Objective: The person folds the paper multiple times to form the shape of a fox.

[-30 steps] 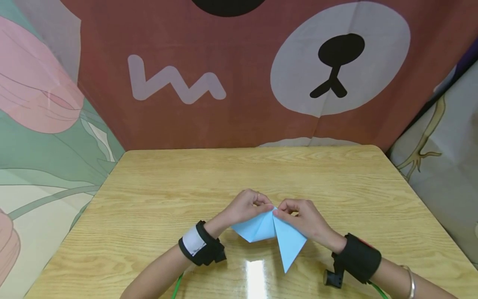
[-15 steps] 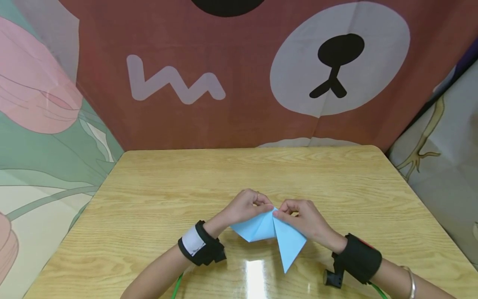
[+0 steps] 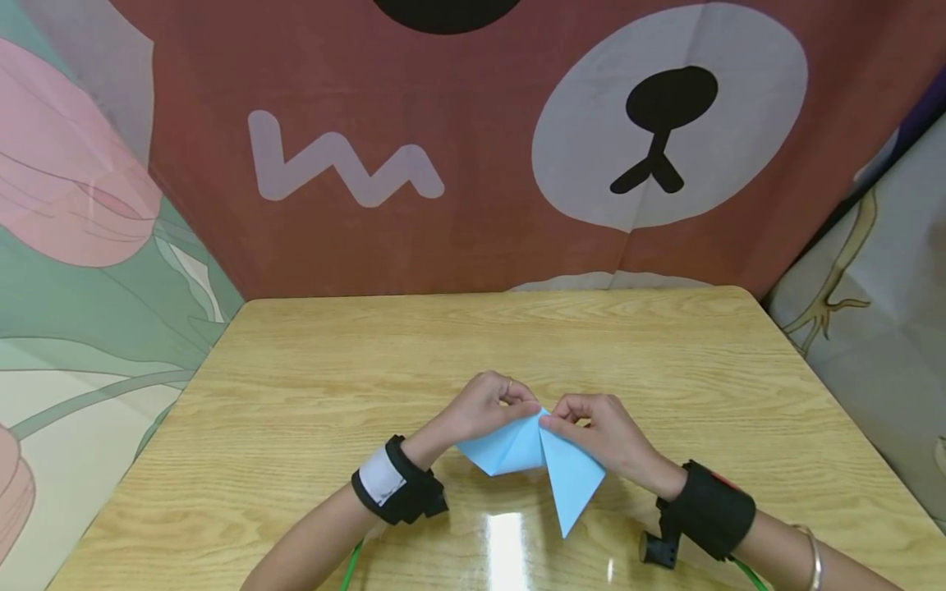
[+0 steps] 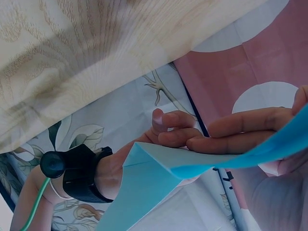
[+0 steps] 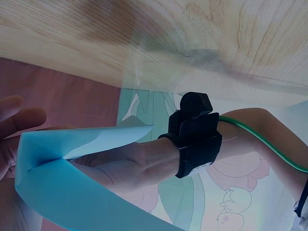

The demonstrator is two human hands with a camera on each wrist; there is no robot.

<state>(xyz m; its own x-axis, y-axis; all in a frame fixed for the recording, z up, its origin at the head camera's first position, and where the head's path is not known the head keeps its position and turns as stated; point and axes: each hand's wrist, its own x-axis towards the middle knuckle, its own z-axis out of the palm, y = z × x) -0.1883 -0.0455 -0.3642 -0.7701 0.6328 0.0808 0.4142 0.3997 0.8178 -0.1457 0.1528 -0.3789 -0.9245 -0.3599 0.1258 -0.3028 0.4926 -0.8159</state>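
Observation:
A folded sheet of light blue paper [image 3: 572, 480] is held above the table between both hands, with a pointed flap hanging down on the right and a wider folded part on the left. My left hand [image 3: 489, 408] pinches its top edge near the middle peak. Just right of that peak, my right hand [image 3: 608, 431] pinches the paper between thumb and fingers. In the left wrist view the paper [image 4: 149, 180] shows a sharp crease and an underside corner. From the right wrist the paper [image 5: 86, 197] appears with a fold opening between two layers.
The wooden table [image 3: 355, 353] reaches to a brown cloth backdrop [image 3: 473, 238] with a bear's muzzle printed on it. Black wrist straps [image 3: 709, 509] with small cameras and green cables sit on both wrists. A bright light reflection [image 3: 506, 550] lies on the tabletop near the front.
Both hands keep the same pinch on the paper, and its shape looks the same. The head view has shifted very slightly.

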